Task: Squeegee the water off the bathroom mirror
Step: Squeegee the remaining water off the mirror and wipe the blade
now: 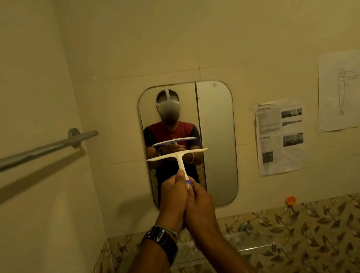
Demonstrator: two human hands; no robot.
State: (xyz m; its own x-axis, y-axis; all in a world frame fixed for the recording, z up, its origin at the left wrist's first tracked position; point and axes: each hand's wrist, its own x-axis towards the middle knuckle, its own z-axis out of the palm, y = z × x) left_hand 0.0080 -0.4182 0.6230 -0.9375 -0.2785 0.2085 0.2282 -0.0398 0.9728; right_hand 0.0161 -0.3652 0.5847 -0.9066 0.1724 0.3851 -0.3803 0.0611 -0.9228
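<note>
Both hands are raised together in front of the mirror (pixel 218 143), clasped one against the other round the squeegee (pixel 177 155). The left hand (pixel 173 194) has its grip curled round the lower handle with the thumb laid up along the white stem; the right hand (pixel 199 202) presses in beside it, its grip wrapped over the blue end. The blade sits crosswise, tipped slightly up to the right, before the lower left part of the glass (its reflection shows separately just above it, so whether the edge touches the mirror I cannot tell). A dark watch (pixel 162 240) sits on the left wrist. A metal towel rail (pixel 33 152) runs along the left wall. To the right of the mirror hang a printed sheet (pixel 280 136) and a line drawing (pixel 344 90), with a small orange cap (pixel 290 200) above the leaf-patterned tiles (pixel 315 222)
</note>
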